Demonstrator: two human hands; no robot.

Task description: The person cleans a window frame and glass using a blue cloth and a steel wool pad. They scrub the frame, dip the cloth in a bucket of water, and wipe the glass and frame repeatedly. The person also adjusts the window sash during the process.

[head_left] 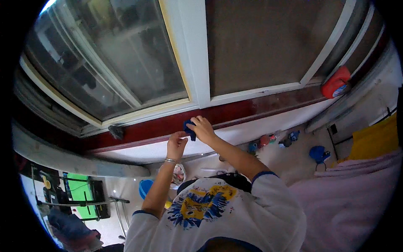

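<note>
Both my arms reach up to a dark red window sill [252, 107]. My right hand [202, 128] presses a small blue cloth [188, 128] against the sill's front edge. Just below and to the left, my left hand [176, 145], with a metal bracelet on its wrist, has its fingers at the cloth's lower edge. Above the sill stands a white-framed window [191, 54] with a glass pane on the left and a brownish pane on the right.
A red bottle [336, 82] lies on the sill at the far right, a dark grey lump [116, 132] on its left. Below, on the floor, are small toys [268, 140], a blue object [319, 154], a blue basin [145, 187], a green item [81, 194] and pink bedding [352, 197].
</note>
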